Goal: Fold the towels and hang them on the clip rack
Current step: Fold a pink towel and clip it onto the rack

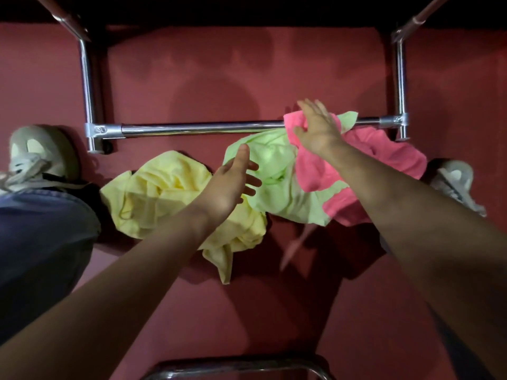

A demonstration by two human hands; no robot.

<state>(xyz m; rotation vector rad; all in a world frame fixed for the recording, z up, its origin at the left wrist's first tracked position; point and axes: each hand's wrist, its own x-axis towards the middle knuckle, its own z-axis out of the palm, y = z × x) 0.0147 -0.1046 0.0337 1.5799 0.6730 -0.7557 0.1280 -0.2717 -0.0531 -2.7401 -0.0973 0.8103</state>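
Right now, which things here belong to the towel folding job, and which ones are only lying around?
Belong to the job:
yellow towel
green towel
pink towel
metal rack bar
left hand, open
right hand, open on the pink towel

Only around:
shoes
red floor

soft matt cloth towels (crumpled), glossy chromed metal bar, matt red floor

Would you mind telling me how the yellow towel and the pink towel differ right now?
The yellow towel lies crumpled on the red floor, clear of the metal bar, while the pink towel reaches up over that bar. The right hand rests on the pink towel; the left hand hovers open above the yellow one. Both are unfolded.
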